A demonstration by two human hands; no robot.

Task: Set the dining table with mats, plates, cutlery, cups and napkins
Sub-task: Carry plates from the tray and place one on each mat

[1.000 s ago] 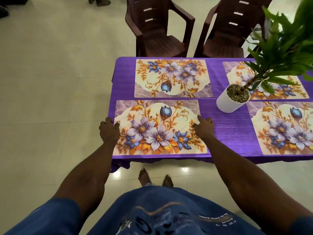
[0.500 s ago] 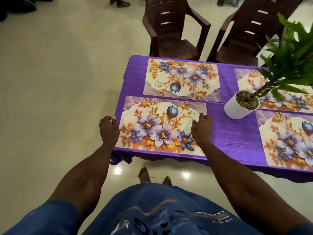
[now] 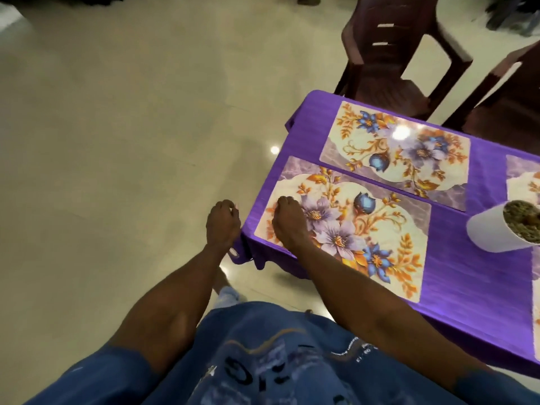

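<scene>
near mat (image 3: 365, 238) lies flat at the purple table's (image 3: 473, 290) corner, white pot (image 3: 496, 229) beside it | right hand (image 3: 287, 222) loosely curled over its corner end, grip unclear; left hand (image 3: 222, 222) curled, empty, just off the table edge | mat looks thin, light, flexible, glossy, likely slippery; best pinched at an edge

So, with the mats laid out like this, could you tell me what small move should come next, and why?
Probably lift the right hand off the near mat and go for plates: the mats in view lie flat on the purple cloth, no plates, cutlery or cups show, and the left hand is past the table edge, holding nothing.
</scene>
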